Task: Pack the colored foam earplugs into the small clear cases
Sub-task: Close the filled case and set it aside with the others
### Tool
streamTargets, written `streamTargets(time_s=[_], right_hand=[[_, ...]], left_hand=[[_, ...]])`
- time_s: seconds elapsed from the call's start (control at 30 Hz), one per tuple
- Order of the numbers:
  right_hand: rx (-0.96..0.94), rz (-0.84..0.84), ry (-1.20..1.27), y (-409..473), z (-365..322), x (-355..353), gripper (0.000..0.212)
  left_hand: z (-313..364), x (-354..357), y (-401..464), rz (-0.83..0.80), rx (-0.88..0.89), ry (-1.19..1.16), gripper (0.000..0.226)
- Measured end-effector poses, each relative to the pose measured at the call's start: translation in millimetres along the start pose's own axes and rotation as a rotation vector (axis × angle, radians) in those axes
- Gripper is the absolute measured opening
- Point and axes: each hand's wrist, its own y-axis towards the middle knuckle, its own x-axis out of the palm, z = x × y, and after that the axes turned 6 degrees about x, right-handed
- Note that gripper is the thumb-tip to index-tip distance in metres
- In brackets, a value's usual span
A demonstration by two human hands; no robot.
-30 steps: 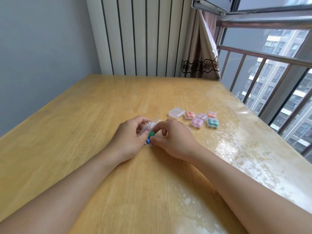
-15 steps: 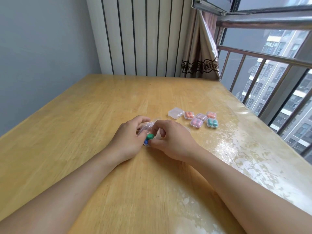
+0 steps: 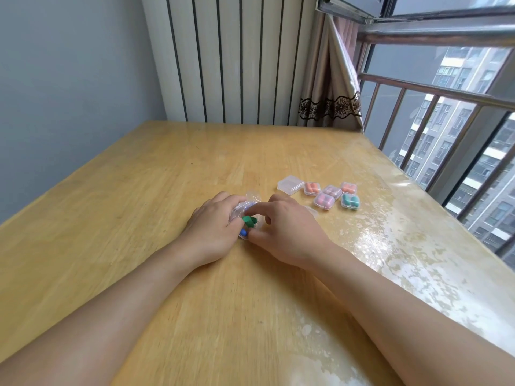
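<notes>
Hands packing earplugs at a wooden table by a window.

Head view: left hand curls its fingers round an open clear case near the table's middle; right hand, fingers bent, touches it over a green earplug and a blue earplug. Five closed filled cases and an empty closed case sit right of the hands. Glossy cover on the tabletop, grey wall, ribbed white panel, curtain, window railing.
</notes>
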Motion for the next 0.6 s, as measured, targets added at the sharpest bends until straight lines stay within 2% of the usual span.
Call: streamTargets(time_s=[0.27, 0.47, 0.6], right_hand=[[-0.023, 0.079, -0.074, -1.0, -0.2, -5.1, 0.019], [-0.006, 0.118, -0.046, -1.6, -1.0, -6.9, 0.020], [0.020, 0.087, -0.017, 0.4, 0.9, -6.9, 0.019]], left_hand=[[-1.0, 0.2, 1.6, -0.046, -0.041, 0.012, 0.036], [-0.1, 1.2, 2.8, -0.021, -0.067, -0.026, 0.027], [2.6, 0.4, 2.1, 0.012, -0.057, -0.079, 0.029]])
